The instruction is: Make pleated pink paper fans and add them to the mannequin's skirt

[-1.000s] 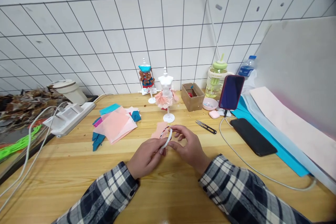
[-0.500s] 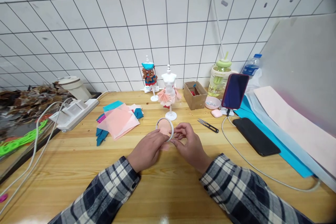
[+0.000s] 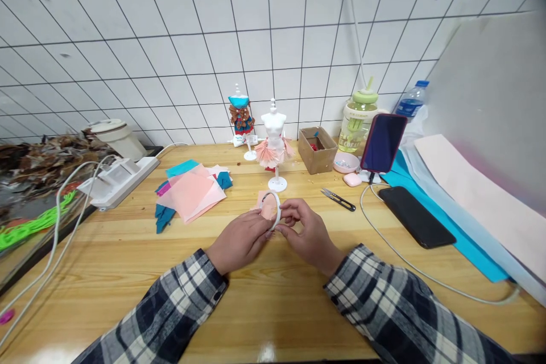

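In front of me my left hand (image 3: 239, 240) and my right hand (image 3: 307, 236) meet around a thin white roll of tape (image 3: 278, 211), tilted on its edge. My left fingers close on its lower left side. My right thumb and fingertips pinch its right edge. A small peach piece of paper (image 3: 268, 208) shows through the ring and behind it; whether a hand touches it I cannot tell. Just beyond stands a white mini dress form (image 3: 273, 125) with a peach ruffled skirt (image 3: 273, 153). Thread snips (image 3: 338, 199) lie right of my right hand.
Peach, blue and teal paper sheets (image 3: 191, 190) lie to the left. At the back are a dressed form (image 3: 241, 116), a cardboard box (image 3: 318, 152) and a green-lidded bottle (image 3: 360, 119). A propped phone (image 3: 383, 143), a flat black phone (image 3: 416, 217) and a cable (image 3: 409, 280) occupy the right.
The roll of tape has turned a little and looks narrower, with both hands still on it. More of the peach paper shows at its upper left. The whole view has shifted slightly.
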Tool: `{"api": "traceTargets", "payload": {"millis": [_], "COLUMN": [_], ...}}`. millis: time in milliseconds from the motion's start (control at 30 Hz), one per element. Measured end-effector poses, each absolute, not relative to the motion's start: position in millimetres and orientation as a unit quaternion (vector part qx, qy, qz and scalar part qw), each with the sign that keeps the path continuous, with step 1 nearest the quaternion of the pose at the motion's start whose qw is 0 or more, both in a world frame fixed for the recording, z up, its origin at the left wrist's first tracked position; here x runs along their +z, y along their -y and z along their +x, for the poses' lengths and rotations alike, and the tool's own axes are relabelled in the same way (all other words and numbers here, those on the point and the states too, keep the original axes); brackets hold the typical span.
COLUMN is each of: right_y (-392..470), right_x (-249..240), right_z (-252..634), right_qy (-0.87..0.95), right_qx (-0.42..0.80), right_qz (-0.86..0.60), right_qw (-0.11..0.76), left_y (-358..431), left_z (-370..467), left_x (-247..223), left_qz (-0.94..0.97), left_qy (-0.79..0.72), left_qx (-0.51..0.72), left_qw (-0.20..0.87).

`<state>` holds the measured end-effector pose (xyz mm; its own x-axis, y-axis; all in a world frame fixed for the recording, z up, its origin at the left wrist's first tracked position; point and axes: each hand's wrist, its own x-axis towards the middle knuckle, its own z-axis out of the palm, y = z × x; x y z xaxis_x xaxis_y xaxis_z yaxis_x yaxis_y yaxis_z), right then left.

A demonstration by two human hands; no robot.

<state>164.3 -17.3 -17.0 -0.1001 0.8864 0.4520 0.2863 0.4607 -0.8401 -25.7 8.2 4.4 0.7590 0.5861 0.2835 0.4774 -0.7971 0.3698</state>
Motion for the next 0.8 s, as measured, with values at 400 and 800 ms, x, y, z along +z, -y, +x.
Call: {"api": "traceTargets", "payload": {"millis": [400, 800], "right_y": [21.8, 23.5], "right_x": [-13.2, -10.1], "right_z": [168.7, 168.5], "right_qy": [0.7, 0.693], "right_qx": [0.318, 0.286], "right_qz": [-0.38, -0.366], "right_qw": [0.514, 0.552], "left_y": [-13.6, -8.4], "left_z": [-31.4, -26.8], "left_x": [-3.0, 2.7], "left_qz": [0.937, 0.926], "left_qy": [-0.258, -0.25], "left_qx": [0.206, 0.217], "left_qw": [0.115, 0.182]}}
